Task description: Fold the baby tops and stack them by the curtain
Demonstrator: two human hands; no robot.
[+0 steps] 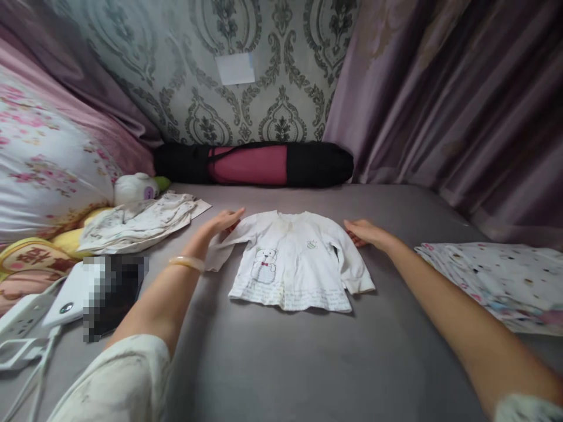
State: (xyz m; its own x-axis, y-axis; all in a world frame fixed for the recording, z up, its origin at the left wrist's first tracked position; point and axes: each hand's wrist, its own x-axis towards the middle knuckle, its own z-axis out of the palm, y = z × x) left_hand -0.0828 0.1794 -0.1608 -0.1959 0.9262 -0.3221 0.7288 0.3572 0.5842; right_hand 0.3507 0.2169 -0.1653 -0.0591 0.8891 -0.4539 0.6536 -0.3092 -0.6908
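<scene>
A small white long-sleeved baby shirt [294, 258] lies spread on the grey bed sheet, with a bear picture on the left of its front and a small print on the right. My left hand [226, 221] is at the shoulder end of the left sleeve, one finger stretched out and the others partly hidden behind the hand. Over on the other side, my right hand [364, 232] rests beside the right sleeve's upper edge, its fingers extended toward the cloth. Neither hand visibly grips the fabric. The left sleeve passes partly behind my left wrist.
Folded patterned clothes [145, 220] lie at left, near a floral pillow [48, 158] and plush toys. A white power bank [73, 293], cables and a power strip [26, 316] sit front left. More folded clothes [505, 281] lie right. A black-and-red long bag [248, 165] lies along the wall.
</scene>
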